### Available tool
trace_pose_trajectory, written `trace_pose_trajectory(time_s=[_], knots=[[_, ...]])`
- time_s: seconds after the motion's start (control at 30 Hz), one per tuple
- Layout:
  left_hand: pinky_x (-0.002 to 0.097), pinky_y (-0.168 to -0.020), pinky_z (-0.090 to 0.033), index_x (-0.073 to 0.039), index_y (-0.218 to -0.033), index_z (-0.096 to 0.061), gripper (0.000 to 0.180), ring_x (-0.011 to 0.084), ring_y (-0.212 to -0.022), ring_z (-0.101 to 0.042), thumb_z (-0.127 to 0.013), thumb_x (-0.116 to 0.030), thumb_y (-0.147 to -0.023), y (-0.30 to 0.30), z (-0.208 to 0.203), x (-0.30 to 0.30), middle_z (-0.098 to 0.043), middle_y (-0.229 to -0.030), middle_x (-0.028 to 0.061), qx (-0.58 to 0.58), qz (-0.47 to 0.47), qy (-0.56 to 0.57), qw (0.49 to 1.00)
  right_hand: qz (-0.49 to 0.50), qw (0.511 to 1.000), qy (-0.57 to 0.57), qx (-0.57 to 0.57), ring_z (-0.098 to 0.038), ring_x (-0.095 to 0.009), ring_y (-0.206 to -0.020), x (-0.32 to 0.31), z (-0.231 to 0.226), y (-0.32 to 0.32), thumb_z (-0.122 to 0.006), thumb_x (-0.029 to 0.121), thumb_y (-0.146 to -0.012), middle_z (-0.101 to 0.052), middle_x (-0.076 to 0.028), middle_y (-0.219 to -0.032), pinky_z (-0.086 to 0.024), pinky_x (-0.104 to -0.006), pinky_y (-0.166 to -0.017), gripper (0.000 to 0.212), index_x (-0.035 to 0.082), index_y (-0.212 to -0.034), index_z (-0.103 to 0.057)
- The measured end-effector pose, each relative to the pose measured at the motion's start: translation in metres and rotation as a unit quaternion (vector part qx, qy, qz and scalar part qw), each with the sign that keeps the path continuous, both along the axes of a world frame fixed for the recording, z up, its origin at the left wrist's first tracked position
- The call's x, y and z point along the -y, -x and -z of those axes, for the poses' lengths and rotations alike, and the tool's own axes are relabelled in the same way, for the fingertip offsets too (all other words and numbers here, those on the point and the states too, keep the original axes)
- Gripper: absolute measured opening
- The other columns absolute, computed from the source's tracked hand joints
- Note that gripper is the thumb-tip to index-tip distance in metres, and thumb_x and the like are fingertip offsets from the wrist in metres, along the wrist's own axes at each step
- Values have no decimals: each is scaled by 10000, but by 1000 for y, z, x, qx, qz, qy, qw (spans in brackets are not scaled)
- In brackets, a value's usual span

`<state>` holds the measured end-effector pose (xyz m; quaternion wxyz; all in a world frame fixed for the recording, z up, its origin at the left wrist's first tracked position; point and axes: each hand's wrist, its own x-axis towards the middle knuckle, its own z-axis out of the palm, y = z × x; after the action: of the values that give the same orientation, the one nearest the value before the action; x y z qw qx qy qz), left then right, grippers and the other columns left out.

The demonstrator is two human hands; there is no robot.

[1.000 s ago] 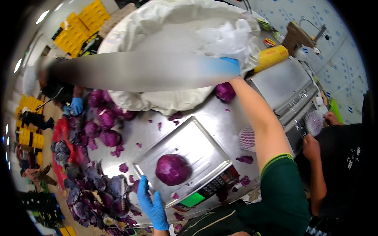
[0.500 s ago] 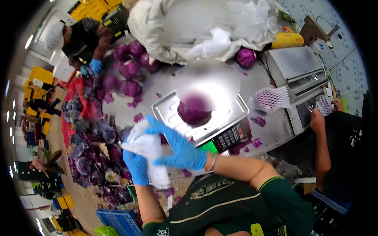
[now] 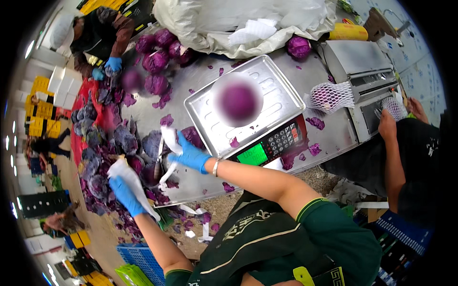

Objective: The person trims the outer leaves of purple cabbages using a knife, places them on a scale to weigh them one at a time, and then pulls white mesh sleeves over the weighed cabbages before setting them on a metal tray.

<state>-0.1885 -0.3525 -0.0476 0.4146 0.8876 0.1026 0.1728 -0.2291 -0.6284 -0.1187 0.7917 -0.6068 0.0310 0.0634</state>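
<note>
My left hand (image 3: 125, 194), gloved in blue, is closed on a flat white bundle (image 3: 134, 181) above the heap of cut cabbage leaves. The bundle looks soft and layered; I cannot make out its exact kind. My right hand (image 3: 190, 156), also in a blue glove, pinches a narrow white strip (image 3: 170, 138) at the table's near edge, left of the scale. On the steel pan of the scale (image 3: 274, 78) rests a red cabbage (image 3: 237, 102), blurred in the picture. Another red cabbage (image 3: 192, 137) lies just beyond my right hand. Beside that hand is a knife (image 3: 158, 168).
Several red cabbages (image 3: 156, 62) stand at the far left near a co-worker's gloved hands (image 3: 113, 64). A large white sack (image 3: 205, 28) covers the back. To the right sit a net-wrapped cabbage (image 3: 330, 97), a steel wrapping machine (image 3: 358, 59) and another person's hand (image 3: 387, 125).
My hands have moved apart. The left went down and left with the white bundle; the right shifted left and toward me with a white strip. The scale pan is now in fuller view.
</note>
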Motion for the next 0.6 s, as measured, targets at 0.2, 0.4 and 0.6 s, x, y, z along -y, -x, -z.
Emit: trace_pose_trajectory(time_s=[0.2, 0.4, 0.6], knots=[[266, -866, -465, -25, -1099, -667, 170, 106, -929, -584, -623, -54, -937, 110, -59, 110, -658, -1013, 2, -134, 227, 120, 957, -127, 986, -20, 102, -403, -271, -1393, 26, -76, 64, -775, 385, -833, -411, -209, -1494, -339, -373, -1153, 906, 35, -1517, -296], [290, -911, -474, -31, -1245, -661, 379, 164, -1048, -600, -700, -64, -869, 95, -41, 107, -669, -1181, 44, -165, 263, 179, 934, -24, 999, -21, -21, -672, -120, -1037, 92, -47, 125, -662, 141, -941, -724, -78, -1155, -527, -281, -942, 321, 6, -1232, -664], [387, -842, -465, -158, -1217, -694, 460, 242, -877, -559, -749, -132, -761, 65, -81, 176, -613, -977, 54, 109, 582, -215, 777, -180, 981, -35, -61, -709, -230, -956, 106, -110, 131, -714, 324, -920, -734, -98, -1074, -560, -315, -832, 451, -20, -1205, -649]])
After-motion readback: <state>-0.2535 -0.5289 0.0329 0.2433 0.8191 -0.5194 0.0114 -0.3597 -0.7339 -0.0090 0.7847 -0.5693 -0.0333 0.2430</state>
